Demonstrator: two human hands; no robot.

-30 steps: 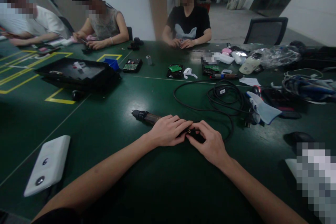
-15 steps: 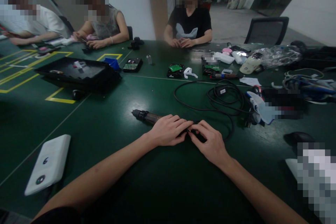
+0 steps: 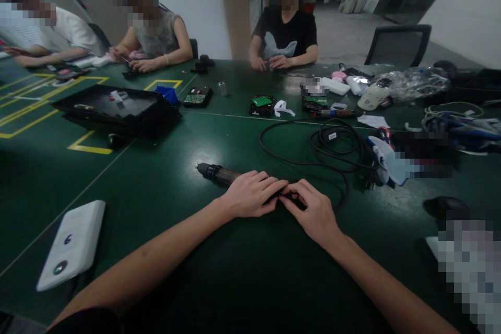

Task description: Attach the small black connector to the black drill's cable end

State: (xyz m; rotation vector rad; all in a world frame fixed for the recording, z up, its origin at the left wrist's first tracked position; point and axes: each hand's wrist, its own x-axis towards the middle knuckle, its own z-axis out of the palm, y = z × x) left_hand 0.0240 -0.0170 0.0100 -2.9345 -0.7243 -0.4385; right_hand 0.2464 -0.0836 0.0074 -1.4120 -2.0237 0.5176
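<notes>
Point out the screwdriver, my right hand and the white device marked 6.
Screwdriver (image 3: 224, 175), head view: on its brown barrel.
Right hand (image 3: 315, 213), head view: on its back.
White device marked 6 (image 3: 75, 248), head view: on its top face.

A workshop: 3 co-workers (image 3: 287, 36) at a green table (image 3: 188, 135) (yellow-lined) bearing circuit boards (image 3: 263, 100).

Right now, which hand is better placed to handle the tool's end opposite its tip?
Probably the right hand: it's at that end, while the left hand lies over the tool nearer its tip.
</notes>
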